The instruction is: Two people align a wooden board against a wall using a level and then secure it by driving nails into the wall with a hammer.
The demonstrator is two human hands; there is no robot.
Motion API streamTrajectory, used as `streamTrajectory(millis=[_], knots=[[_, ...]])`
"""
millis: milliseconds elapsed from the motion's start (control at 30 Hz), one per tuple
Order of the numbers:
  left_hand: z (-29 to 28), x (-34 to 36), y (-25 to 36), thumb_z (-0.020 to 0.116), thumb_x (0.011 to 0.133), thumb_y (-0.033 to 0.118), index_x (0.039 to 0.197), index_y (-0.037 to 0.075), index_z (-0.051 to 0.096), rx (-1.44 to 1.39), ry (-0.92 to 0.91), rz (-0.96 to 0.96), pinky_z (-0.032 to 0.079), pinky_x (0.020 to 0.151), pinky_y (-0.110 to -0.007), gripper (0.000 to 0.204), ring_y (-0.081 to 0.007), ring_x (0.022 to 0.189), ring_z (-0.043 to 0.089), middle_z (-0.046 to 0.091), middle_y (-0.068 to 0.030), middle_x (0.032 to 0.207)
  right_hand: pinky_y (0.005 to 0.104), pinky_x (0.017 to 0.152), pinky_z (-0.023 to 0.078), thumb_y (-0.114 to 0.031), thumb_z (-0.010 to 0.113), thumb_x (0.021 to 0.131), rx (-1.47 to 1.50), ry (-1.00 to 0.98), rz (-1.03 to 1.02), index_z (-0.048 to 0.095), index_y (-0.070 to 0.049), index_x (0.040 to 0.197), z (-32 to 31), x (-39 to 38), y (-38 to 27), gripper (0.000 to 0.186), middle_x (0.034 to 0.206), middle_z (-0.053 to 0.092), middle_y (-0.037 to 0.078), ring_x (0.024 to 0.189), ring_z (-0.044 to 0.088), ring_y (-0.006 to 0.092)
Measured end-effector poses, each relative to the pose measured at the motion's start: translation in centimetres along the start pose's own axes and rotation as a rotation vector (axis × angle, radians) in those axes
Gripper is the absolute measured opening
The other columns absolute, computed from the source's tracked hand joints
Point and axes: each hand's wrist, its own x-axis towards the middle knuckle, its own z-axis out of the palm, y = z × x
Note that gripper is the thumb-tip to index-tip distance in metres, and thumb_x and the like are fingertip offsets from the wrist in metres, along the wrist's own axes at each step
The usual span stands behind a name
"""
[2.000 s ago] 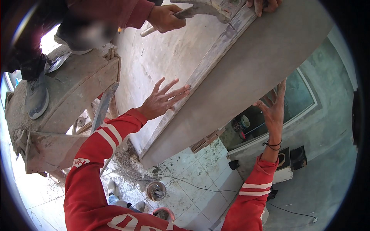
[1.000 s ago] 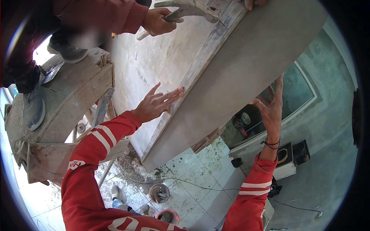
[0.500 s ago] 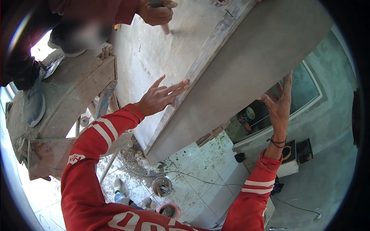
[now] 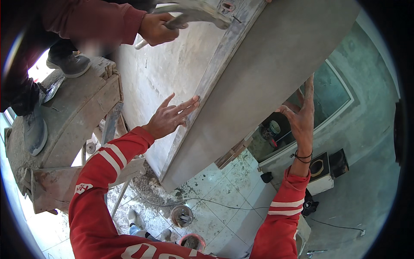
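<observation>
A co-worker's hand (image 4: pixel 158 29) grips a hammer (image 4: pixel 213 17), its slightly blurred head beside a nail (image 4: pixel 236 19) standing in the narrow, weathered strip (image 4: pixel 227 45). This strip runs along a wide grey panel (image 4: pixel 258 73). My left hand (image 4: pixel 168 114) has spread fingers, the fingertips against the strip's lower half. On the panel's right edge, my right hand (image 4: pixel 301 116) rests with thumb and long fingers apart, braced against it; some of its fingertips are partly hidden.
The co-worker's shoes (image 4: pixel 36 131) stand on a dusty wooden platform (image 4: pixel 82 125) at left. Below are a tiled floor (image 4: pixel 224 203) with rubble, a cable, a bucket (image 4: pixel 181 216) and a pink tub (image 4: pixel 192 241). A window (image 4: pixel 332 99) and boxes (image 4: pixel 321 172) line the right wall.
The hammer head, out of sight half a second ago, is back beside the nail, with the co-worker's hand lower. The view has shifted slightly; my hands keep their places on strip and panel.
</observation>
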Motion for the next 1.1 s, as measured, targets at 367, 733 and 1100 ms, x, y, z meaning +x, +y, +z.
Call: streamTrajectory(millis=[367,733,1100], knots=[[0.5,-0.2,-0.2,0.088,0.083,0.027,0.176,0.023,0.033,-0.016,0.011,-0.017,0.034,0.131,-0.061,0.108,-0.0142,0.129,0.07,0.028,0.0059,0.185,0.0523,0.097,0.07,-0.016,0.103,0.068,0.035,0.002,0.03,0.013,-0.021,0.179,0.1,0.0,-0.3,0.143,0.183,0.021,0.018,0.157,0.039,0.0522],[0.1,-0.1,0.1,0.08,0.088,0.035,0.171,0.017,0.042,0.006,-0.038,-0.028,0.038,0.13,-0.06,0.094,-0.0192,0.151,0.056,0.04,-0.0023,0.179,0.0514,0.098,0.07,0.0,0.097,0.073,0.072,-0.001,0.043,0.011,-0.019,0.179,0.2,0.0,-0.5,0.138,0.184,0.016,0.018,0.157,0.036,0.0529],[-0.1,0.0,0.2,0.081,0.087,0.032,0.171,0.017,0.042,0.026,-0.033,-0.027,0.039,0.129,-0.059,0.094,-0.0187,0.148,0.058,0.04,-0.0023,0.179,0.0491,0.097,0.07,-0.001,0.098,0.073,0.073,0.001,0.055,0.012,-0.016,0.179,0.2,0.0,-0.7,0.138,0.184,0.017,0.019,0.158,0.037,0.052]])
